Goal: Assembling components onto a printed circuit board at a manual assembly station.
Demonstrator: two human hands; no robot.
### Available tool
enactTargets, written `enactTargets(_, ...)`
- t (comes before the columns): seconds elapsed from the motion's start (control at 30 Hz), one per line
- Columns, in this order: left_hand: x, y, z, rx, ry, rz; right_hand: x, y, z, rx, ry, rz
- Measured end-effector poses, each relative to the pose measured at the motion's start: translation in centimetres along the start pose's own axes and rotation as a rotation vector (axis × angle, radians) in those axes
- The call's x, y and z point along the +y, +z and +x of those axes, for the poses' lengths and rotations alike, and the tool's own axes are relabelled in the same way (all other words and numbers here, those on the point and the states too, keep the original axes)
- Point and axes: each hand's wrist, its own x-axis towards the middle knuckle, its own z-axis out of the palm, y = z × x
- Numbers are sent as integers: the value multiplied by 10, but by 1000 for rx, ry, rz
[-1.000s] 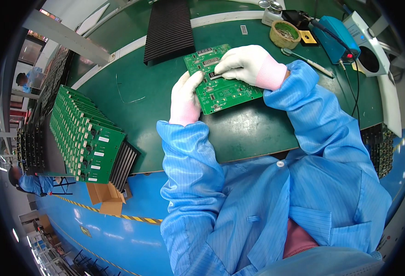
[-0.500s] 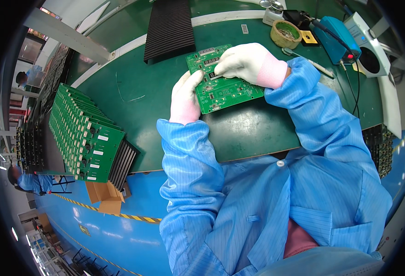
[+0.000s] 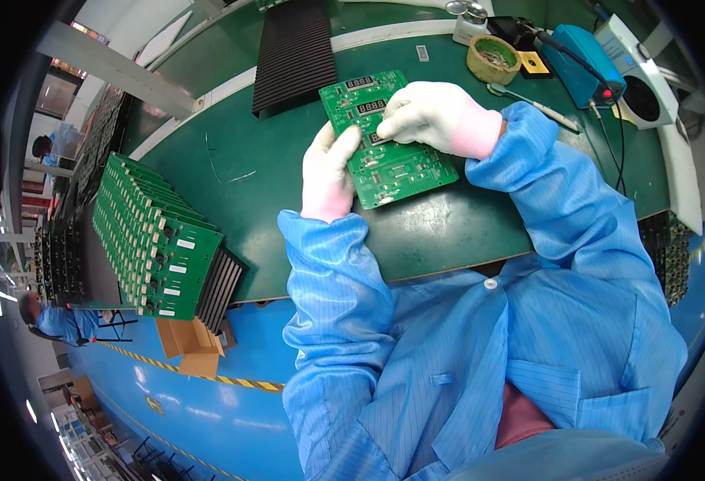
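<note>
A green circuit board (image 3: 404,183) is held tilted over the green bench, with black digit displays (image 3: 372,107) along its upper part. My left hand (image 3: 328,170), in a white glove with a pink cuff, grips the board's left edge, thumb on its face. The gloved fingers of my right hand (image 3: 429,116) are closed at a lower digit display (image 3: 374,139) on the board. They cover much of that display, so whether it is fully seated cannot be seen.
Left stands a slotted black rack of upright green boards (image 3: 156,240); another black rack (image 3: 292,60) lies behind. Far right are a bowl of small parts (image 3: 493,60), a thin-handled tool (image 3: 535,108), a blue soldering station (image 3: 581,68) and a white fan unit (image 3: 645,84). A carton (image 3: 191,346) sits below.
The board has shifted slightly toward me with both hands. My right fingertips have moved a little to the right, staying at the lower display.
</note>
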Motion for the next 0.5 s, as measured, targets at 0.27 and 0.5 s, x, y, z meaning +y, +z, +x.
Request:
enactTargets(0.27,-8,12,-5,23,19,120,11,5,-28,121,32,77)
enactTargets(0.5,-8,19,-8,18,24,114,10,8,-37,374,526,381)
